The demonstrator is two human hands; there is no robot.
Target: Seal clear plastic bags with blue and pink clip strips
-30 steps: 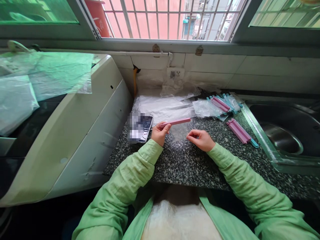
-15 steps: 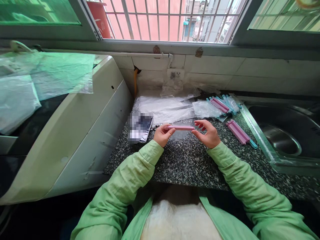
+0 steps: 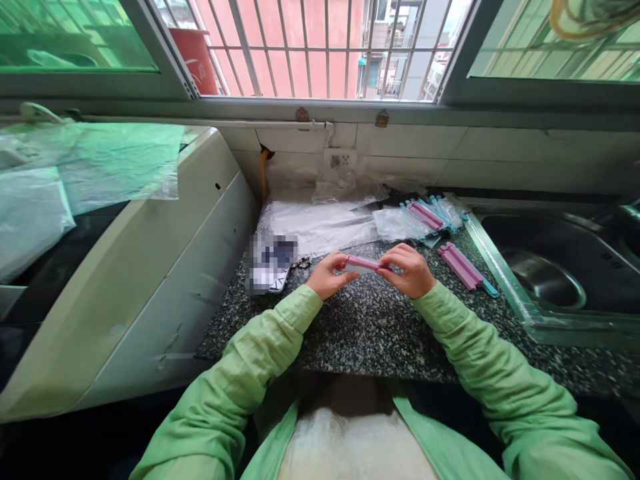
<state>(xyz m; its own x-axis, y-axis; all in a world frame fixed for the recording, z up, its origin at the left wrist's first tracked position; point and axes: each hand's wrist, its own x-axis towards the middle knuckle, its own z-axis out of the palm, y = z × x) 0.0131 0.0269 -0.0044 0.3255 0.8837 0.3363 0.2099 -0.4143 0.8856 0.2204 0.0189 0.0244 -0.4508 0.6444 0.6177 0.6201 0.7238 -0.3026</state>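
A pink bag sealing clip [image 3: 364, 262] is held level above the dark speckled counter [image 3: 360, 327]. My left hand [image 3: 327, 277] has its left end between thumb and fingers. At the other end, my right hand [image 3: 410, 270] pinches the clip, thumb below and fingers on top. Something pale and see-through shows just under the clip, perhaps plastic film; its edges are hard to make out. Beyond my right hand, more pink clips [image 3: 460, 265] lie side by side with a teal strip sticking out. Further back is a pile of pink and teal clips [image 3: 425, 215].
White plastic sheets [image 3: 320, 223] and a clear bag [image 3: 400, 223] cover the counter's back. A phone [image 3: 280, 281], partly blurred, lies at left beside a bulky white appliance [image 3: 200, 220]. On the right is a steel sink [image 3: 525, 327]; a barred window stands behind.
My right hand has closed on the clip's right end, where its fingers were apart before. The clip now tilts slightly down to the right. The view has shifted a little.
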